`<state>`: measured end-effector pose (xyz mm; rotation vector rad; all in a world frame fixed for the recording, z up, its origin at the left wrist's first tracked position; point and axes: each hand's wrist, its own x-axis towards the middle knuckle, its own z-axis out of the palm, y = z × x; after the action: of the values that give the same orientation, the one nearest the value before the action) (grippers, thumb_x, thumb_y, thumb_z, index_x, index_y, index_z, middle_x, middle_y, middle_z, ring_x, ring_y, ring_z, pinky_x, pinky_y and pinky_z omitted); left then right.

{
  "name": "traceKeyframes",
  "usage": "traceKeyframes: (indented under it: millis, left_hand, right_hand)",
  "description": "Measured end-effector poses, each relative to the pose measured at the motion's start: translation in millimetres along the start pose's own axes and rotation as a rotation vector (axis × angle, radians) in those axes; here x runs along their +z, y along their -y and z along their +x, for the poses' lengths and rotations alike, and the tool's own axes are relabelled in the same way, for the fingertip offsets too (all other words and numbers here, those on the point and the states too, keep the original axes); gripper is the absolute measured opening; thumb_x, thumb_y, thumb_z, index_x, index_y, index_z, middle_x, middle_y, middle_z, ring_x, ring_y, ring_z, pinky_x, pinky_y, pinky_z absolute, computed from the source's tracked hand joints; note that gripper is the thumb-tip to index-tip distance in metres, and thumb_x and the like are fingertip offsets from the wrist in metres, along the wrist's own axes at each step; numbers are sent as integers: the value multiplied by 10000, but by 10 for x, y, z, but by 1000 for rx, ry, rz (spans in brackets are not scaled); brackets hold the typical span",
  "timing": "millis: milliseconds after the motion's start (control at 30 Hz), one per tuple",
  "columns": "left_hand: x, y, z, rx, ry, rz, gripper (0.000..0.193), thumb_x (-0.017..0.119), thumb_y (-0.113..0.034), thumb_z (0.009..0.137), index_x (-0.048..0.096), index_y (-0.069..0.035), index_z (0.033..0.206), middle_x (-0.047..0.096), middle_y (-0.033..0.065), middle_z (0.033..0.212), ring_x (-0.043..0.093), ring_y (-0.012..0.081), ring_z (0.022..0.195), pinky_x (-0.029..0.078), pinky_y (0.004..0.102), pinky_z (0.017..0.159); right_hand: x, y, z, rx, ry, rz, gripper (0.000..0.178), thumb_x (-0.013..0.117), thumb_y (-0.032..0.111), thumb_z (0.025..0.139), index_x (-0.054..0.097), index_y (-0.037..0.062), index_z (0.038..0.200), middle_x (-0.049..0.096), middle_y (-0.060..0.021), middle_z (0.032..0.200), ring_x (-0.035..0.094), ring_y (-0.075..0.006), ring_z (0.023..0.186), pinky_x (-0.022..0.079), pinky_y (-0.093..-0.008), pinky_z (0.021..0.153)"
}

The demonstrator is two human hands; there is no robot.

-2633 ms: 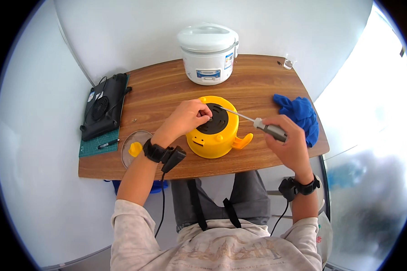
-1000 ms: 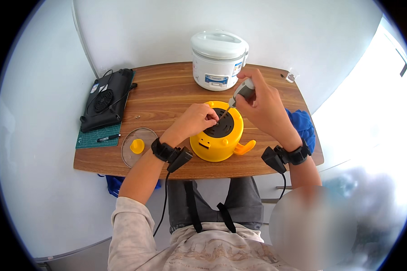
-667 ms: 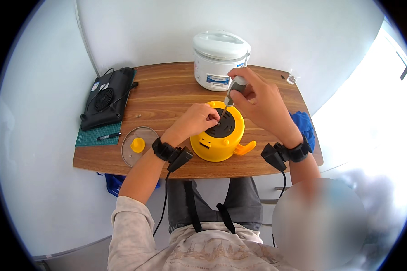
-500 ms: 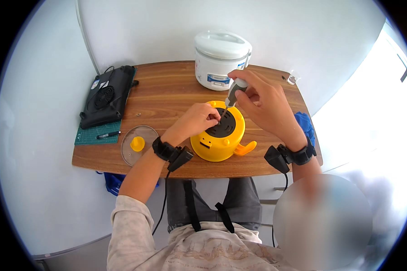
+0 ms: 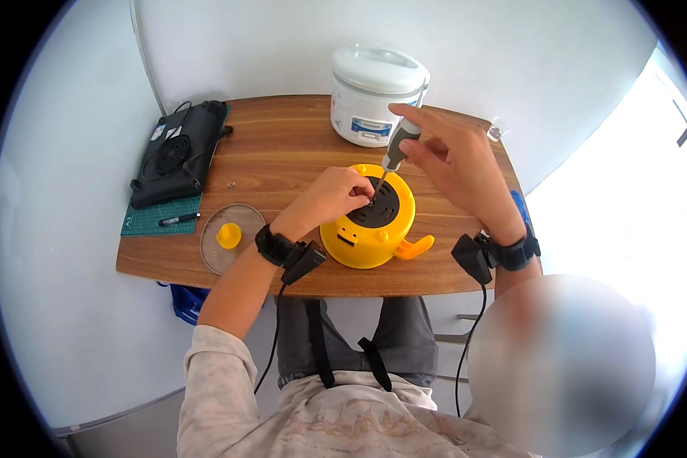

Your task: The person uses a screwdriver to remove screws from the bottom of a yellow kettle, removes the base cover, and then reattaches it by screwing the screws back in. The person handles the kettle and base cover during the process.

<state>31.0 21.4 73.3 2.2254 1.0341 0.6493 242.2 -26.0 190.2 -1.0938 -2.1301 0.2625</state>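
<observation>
A yellow electric pot (image 5: 365, 257) stands upside down near the table's front edge, its orange-yellow handle (image 5: 414, 247) pointing right. Its round black vented base plate (image 5: 388, 208) faces up. My right hand (image 5: 459, 156) grips a screwdriver (image 5: 395, 151) with a grey and white handle, index finger over the cap and thumb at the side. The shaft slants down left to the plate. My left hand (image 5: 324, 200) pinches close to the tip, its fingertips at the plate; whatever they hold is too small to make out.
Behind the pot stands a white rice cooker (image 5: 370, 107). At left are an overturned black appliance (image 5: 173, 164) with a fan, a green cutting mat (image 5: 140, 222), a black pen (image 5: 178, 220) and a clear lid with a yellow knob (image 5: 229, 236). A blue cloth (image 5: 518, 204) lies at right.
The whole view has shifted slightly. My right hand still grips the screwdriver, with its fingers a little differently set. My left fingertips stay by the tip.
</observation>
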Motion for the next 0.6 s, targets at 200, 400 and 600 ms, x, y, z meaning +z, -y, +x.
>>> traceKeyframes:
  millis: [200,400,600]
  left_hand:
    - [1,-30,3,-10,6,33,149,715,-93,891,770,-10,1002,737,162,927,706,284,854,557,358,789]
    - [6,-43,0,-6,6,26,142,714,-91,889,771,-10,991,735,163,924,705,280,860,553,359,788]
    - [-15,-81,-19,-32,14,30,159,718,-106,889,775,-13,1004,733,164,930,702,281,868,549,363,802]
  right_hand:
    - [-25,-11,130,14,4,-110,383,778,160,891,691,73,1254,757,-105,916,743,-179,771,583,-280,708]
    - [20,-49,146,-65,-56,-102,368,826,266,833,722,31,1096,730,-156,837,695,-231,676,560,-321,658]
    - [38,18,159,-64,-41,-118,395,837,304,816,720,24,1068,723,-147,819,716,-239,697,565,-313,658]
